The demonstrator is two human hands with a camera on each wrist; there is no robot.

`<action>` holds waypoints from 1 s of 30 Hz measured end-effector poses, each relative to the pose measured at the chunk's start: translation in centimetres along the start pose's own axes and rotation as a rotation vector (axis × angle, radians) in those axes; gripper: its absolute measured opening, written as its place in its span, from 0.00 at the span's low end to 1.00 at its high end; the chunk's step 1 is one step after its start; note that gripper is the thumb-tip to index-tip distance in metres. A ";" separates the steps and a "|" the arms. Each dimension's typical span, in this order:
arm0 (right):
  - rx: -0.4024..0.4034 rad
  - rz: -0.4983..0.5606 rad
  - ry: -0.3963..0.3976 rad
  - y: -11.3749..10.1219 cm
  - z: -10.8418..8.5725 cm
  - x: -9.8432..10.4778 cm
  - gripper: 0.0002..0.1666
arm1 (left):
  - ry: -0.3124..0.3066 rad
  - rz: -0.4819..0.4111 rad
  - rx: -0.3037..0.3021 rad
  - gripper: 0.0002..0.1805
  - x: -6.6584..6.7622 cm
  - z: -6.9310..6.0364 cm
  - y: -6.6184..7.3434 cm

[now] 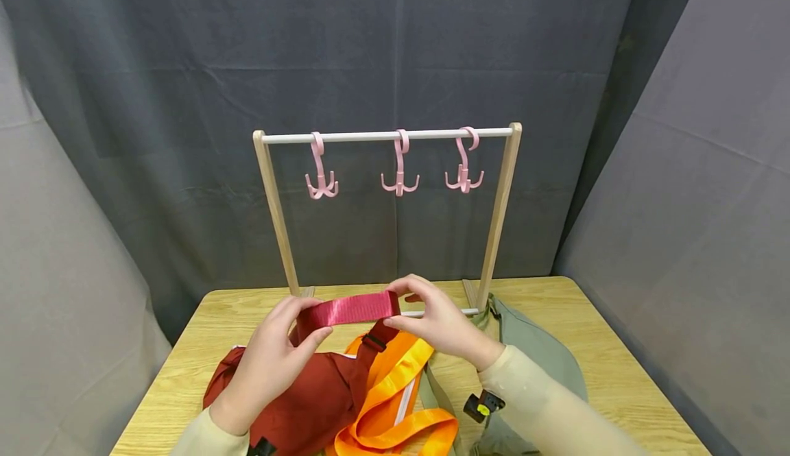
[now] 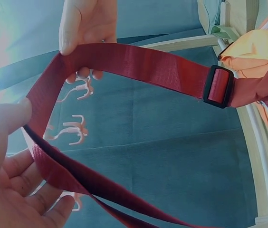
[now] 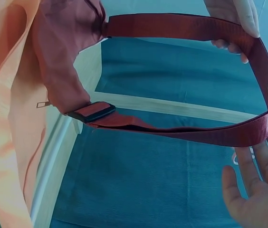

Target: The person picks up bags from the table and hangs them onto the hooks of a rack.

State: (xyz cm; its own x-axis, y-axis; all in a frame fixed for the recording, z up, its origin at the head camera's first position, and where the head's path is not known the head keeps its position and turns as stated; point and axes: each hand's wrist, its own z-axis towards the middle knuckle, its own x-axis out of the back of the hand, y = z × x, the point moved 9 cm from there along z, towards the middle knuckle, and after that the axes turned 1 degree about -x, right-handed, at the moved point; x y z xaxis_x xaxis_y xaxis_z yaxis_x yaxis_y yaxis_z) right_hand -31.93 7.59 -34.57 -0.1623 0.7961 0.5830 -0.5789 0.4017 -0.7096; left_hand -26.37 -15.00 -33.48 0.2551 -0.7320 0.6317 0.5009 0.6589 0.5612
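Both hands hold up a loop of dark red strap (image 1: 354, 309) above the front of the table. My left hand (image 1: 271, 356) pinches its left bend between thumb and fingers; my right hand (image 1: 441, 319) pinches the right bend. In the left wrist view the strap (image 2: 162, 68) runs from the far hand (image 2: 90, 28) to a black buckle (image 2: 218, 86). The strap joins a red bag (image 1: 308, 401) lying on the table below my left hand. The right wrist view shows the buckle (image 3: 95, 111) beside the bag's fabric (image 3: 58, 52).
An orange bag (image 1: 395, 401) with loose straps lies beside the red one. A grey-green bag (image 1: 537, 346) is under my right forearm. Behind stands a wooden rack with a white bar (image 1: 364, 137) carrying pink hooks (image 1: 400, 168). Grey curtains surround the table (image 1: 179, 374).
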 end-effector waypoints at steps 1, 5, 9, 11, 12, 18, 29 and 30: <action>0.000 0.002 0.002 -0.1 0.1 0.1 0.23 | 0.003 0.003 -0.006 0.22 0.1 0.1 0.1; 0.019 0.012 0.013 -0.6 0.5 0.5 0.23 | 0.017 0.021 -0.034 0.23 0.5 0.6 0.6; 0.041 0.004 0.017 -1.2 0.9 1.0 0.23 | 0.016 0.025 -0.032 0.23 0.8 0.9 0.8; 0.046 0.000 0.015 -1.5 1.1 1.2 0.23 | 0.010 0.023 -0.019 0.23 0.9 1.1 0.8; 0.044 0.000 0.014 -1.6 1.2 1.3 0.23 | 0.009 0.023 -0.015 0.23 1.0 1.1 0.8; 0.041 -0.006 0.005 -2.1 1.8 1.9 0.22 | 0.029 0.029 -0.035 0.22 1.5 1.5 1.4; 0.057 -0.009 -0.006 -3.2 2.6 2.8 0.22 | 0.055 0.043 -0.050 0.22 2.4 2.1 2.3; 0.062 -0.011 -0.006 -3.4 2.7 2.9 0.22 | 0.056 0.045 -0.050 0.22 2.5 2.2 2.4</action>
State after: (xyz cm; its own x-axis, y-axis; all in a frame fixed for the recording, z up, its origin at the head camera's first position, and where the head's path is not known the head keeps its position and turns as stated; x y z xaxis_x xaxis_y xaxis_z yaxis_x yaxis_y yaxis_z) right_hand -32.58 7.32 -29.45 -0.1601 0.7888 0.5935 -0.6295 0.3815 -0.6769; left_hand -26.32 -14.88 -29.36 0.3234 -0.7109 0.6245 0.5279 0.6832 0.5044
